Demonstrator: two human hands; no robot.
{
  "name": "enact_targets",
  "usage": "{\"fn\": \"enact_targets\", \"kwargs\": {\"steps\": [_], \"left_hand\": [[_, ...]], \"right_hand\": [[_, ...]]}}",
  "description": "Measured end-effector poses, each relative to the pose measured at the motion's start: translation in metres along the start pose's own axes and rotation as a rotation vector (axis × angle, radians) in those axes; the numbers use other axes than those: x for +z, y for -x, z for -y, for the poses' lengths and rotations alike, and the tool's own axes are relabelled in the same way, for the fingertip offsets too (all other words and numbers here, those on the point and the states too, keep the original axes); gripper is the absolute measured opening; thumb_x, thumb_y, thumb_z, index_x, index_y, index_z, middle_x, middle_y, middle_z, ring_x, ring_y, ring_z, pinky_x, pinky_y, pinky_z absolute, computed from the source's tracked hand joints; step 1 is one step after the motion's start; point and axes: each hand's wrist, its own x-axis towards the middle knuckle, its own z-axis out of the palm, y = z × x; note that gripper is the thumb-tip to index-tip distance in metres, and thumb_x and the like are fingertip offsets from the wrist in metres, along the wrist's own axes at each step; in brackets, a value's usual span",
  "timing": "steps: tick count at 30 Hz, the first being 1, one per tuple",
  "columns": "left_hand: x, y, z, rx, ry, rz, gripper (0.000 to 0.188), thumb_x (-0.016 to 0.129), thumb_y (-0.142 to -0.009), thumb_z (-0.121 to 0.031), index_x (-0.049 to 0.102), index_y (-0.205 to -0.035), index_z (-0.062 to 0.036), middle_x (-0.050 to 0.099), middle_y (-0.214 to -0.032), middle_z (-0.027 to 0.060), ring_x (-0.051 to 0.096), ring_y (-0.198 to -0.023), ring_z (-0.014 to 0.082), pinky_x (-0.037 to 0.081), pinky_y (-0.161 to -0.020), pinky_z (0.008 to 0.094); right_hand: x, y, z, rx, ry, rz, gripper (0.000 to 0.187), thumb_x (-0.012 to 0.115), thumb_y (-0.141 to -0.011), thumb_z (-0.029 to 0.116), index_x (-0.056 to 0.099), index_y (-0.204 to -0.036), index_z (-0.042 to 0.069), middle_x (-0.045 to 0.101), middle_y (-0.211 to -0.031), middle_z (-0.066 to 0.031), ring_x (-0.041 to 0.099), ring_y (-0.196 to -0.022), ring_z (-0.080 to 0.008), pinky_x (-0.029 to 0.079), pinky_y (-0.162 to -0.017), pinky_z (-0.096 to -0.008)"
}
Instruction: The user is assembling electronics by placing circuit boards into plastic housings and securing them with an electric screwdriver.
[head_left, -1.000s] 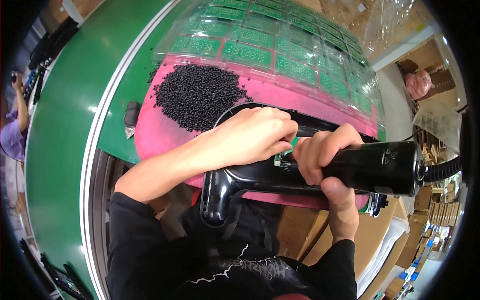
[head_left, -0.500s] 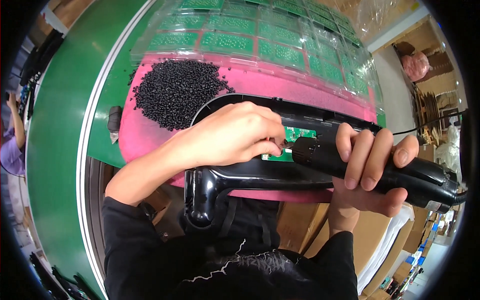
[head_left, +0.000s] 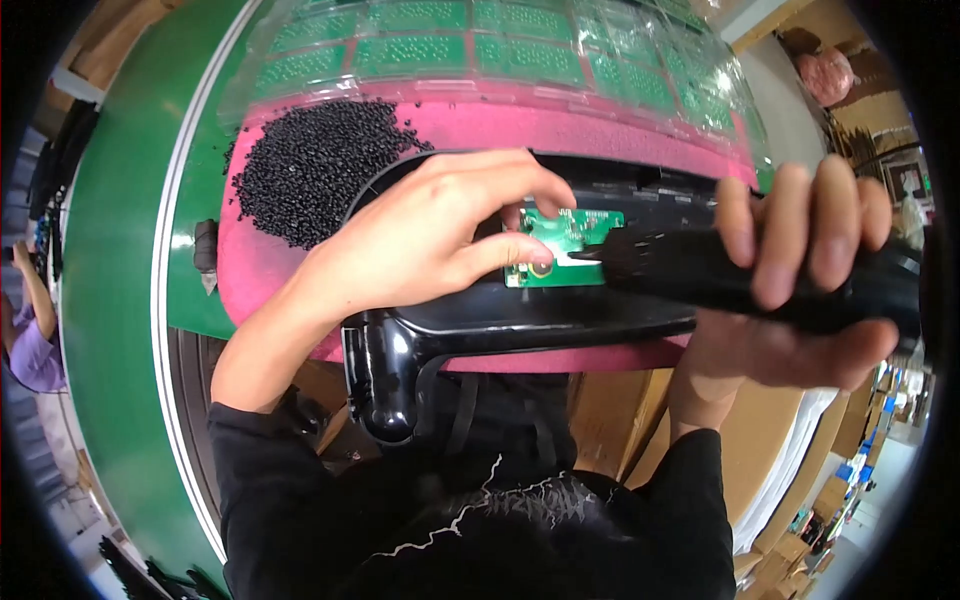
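Note:
A long black plastic housing with a rounded stub lies across the pink mat. Inside it sits a green circuit board. My left hand reaches over the housing, its thumb and forefinger parted at the board's left end. Nothing shows between those two fingertips; the other fingers are mostly hidden. My right hand grips a black electric screwdriver, held nearly level. Its tip points left, over the board's right side; whether it touches a screw cannot be made out.
A heap of small black screws lies on the mat's far left. Behind it, clear plastic trays hold several green boards. The green bench runs down the left side, where another person's arm shows. Cardboard boxes stand lower right.
My left thumb and forefinger have parted from their pinch near the screwdriver's tip. My right hand and the screwdriver have shifted right, uncovering more of the board. The whole view has also shifted slightly.

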Motion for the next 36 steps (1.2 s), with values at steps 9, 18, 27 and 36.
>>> {"fn": "enact_targets", "kwargs": {"steps": [9, 18, 27, 36], "left_hand": [[0.006, 0.006, 0.008, 0.069, -0.238, 0.006, 0.022, 0.072, -0.083, -0.006, 0.066, -0.103, 0.0002, 0.065, -0.100, 0.0115, 0.066, -0.094, 0.0291, 0.053, -0.082, 0.0374], [0.009, 0.010, 0.005, 0.061, -0.299, 0.035, 0.020, 0.071, -0.084, -0.008, 0.066, -0.101, 0.0003, 0.063, -0.098, 0.0115, 0.064, -0.094, 0.0299, 0.052, -0.083, 0.0382], [0.006, 0.007, 0.009, 0.109, -0.330, 0.029, 0.017, 0.068, -0.085, -0.009, 0.065, -0.099, 0.0004, 0.063, -0.098, 0.0113, 0.063, -0.093, 0.0310, 0.052, -0.081, 0.0399], [0.005, 0.011, 0.008, 0.099, -0.335, 0.028, 0.018, 0.067, -0.087, -0.011, 0.064, -0.101, -0.0004, 0.062, -0.098, 0.0111, 0.063, -0.093, 0.0316, 0.052, -0.080, 0.0404]], "right_hand": [[-0.036, -0.010, 0.023, 0.223, 0.184, 0.160, 0.053, 0.068, -0.084, 0.044, 0.045, -0.117, 0.008, 0.056, -0.080, 0.0034, 0.050, -0.055, -0.0059, 0.039, -0.061, -0.0238], [-0.048, -0.012, 0.001, 0.405, 0.206, 0.197, 0.054, 0.062, -0.086, 0.049, 0.045, -0.110, 0.004, 0.050, -0.069, 0.0032, 0.043, -0.048, -0.0059, 0.034, -0.048, -0.0215], [-0.063, -0.030, -0.013, 0.382, -0.032, 0.619, 0.050, 0.082, -0.079, 0.037, 0.050, -0.105, 0.009, 0.059, -0.067, 0.0054, 0.057, -0.050, -0.0055, 0.046, -0.048, -0.0196], [-0.060, -0.035, -0.024, 0.387, -0.197, 0.817, 0.046, 0.079, -0.078, 0.032, 0.050, -0.095, 0.000, 0.049, -0.060, -0.0008, 0.046, -0.045, -0.0095, 0.040, -0.043, -0.0229]]}}
